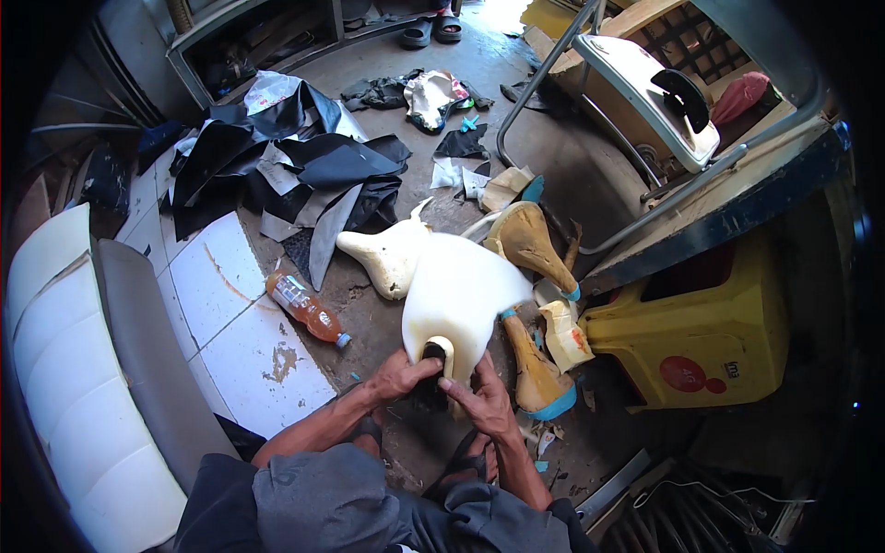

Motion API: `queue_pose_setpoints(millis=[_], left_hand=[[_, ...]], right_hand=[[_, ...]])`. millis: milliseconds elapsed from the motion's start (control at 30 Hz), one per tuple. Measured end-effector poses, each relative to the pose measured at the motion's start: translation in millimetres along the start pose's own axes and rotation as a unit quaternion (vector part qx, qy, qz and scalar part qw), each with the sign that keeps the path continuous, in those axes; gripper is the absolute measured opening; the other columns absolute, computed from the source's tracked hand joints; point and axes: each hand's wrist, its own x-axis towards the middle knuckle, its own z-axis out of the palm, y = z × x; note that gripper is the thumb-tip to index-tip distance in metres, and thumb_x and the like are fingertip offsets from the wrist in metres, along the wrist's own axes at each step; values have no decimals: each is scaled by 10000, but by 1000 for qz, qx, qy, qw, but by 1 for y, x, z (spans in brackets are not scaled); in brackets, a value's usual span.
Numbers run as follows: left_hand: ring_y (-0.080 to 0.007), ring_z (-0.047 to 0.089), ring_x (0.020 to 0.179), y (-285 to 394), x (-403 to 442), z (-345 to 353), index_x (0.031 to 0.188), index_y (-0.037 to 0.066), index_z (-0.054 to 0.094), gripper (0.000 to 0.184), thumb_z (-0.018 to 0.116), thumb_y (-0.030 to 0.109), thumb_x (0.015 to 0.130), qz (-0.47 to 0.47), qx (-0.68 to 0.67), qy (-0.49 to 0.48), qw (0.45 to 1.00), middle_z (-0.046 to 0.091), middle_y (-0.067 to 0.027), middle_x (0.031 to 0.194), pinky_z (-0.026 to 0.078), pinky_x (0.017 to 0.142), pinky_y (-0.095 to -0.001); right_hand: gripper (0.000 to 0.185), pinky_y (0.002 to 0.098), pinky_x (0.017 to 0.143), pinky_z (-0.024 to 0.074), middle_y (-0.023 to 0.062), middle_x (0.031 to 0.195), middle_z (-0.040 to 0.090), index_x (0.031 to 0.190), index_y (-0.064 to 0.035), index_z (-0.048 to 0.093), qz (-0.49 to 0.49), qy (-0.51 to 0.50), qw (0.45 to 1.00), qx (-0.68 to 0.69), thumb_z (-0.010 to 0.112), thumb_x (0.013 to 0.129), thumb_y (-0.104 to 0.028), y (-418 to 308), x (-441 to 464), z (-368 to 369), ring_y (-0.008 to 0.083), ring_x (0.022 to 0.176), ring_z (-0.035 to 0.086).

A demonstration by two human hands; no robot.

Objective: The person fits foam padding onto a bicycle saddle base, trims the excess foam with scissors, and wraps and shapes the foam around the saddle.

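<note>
A large cream-white foam piece (pixel 461 286), shaped like a seat, is held between both hands above the floor. My left hand (pixel 404 376) grips its near edge on the left, thumb at a dark opening. My right hand (pixel 484 401) wraps the near right edge, its thumb close to a pale curled rim around that opening. Behind it on the left lies a smaller white seat-shaped foam piece (pixel 387 258). Yellowed foam pieces with blue ends (pixel 530 240) (pixel 536 369) rest on the floor to the right.
A bottle of orange-brown liquid (pixel 309 311) lies left of the foam. Black and grey sheet scraps (pixel 304 166) are heaped at the back left. A yellow plastic stool (pixel 701 341) lies at right, under a metal-framed chair (pixel 645 97). A white padded seat (pixel 74 369) stands at far left.
</note>
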Motion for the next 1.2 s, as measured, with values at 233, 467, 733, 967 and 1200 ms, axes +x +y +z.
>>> queue_pose_setpoints(millis=[233, 467, 733, 967, 1200], left_hand=[[-178, 583, 1123, 3, -3, 13, 1322, 0, 545, 434, 620, 211, 950, -22, 35, 66, 997, 616, -82, 1228, 467, 975, -335], [-171, 576, 1133, 11, 0, 2, 1342, 8, 536, 485, 668, 211, 922, 57, -11, 0, 998, 615, -82, 1231, 461, 982, -328], [-164, 603, 1108, 24, 7, 11, 1330, 6, 549, 448, 705, 184, 950, 134, 86, 13, 987, 642, -83, 1211, 487, 948, -317], [-164, 625, 1072, 6, 10, 15, 1272, -3, 598, 341, 671, 137, 970, 144, 34, 46, 988, 676, -87, 1163, 497, 925, -312], [-167, 620, 1073, 24, 8, 18, 1258, -7, 606, 329, 669, 146, 974, 148, 52, 118, 980, 674, -88, 1169, 489, 932, -316]], right_hand=[[387, 358, 924, 440, 155, 1159, 545, 1285, 21, 580, -44, 55, 987, -146, 663, 919, -75, -14, 1, 10, 266, 1052, 563], [353, 411, 889, 474, 218, 1157, 542, 1244, 42, 588, -112, 58, 972, -199, 640, 902, -26, -11, -2, 15, 365, 1028, 577], [213, 426, 754, 481, 223, 1007, 538, 1100, 39, 602, -142, 70, 966, -205, 620, 888, 44, -15, 2, 21, 381, 860, 573], [186, 420, 684, 485, 189, 928, 555, 1068, 37, 609, -175, 99, 949, -244, 632, 884, 42, -17, 1, 23, 361, 768, 586], [298, 416, 716, 497, 188, 922, 659, 1183, 16, 630, -211, 135, 927, -278, 687, 899, -52, -12, 9, 21, 356, 812, 638]])
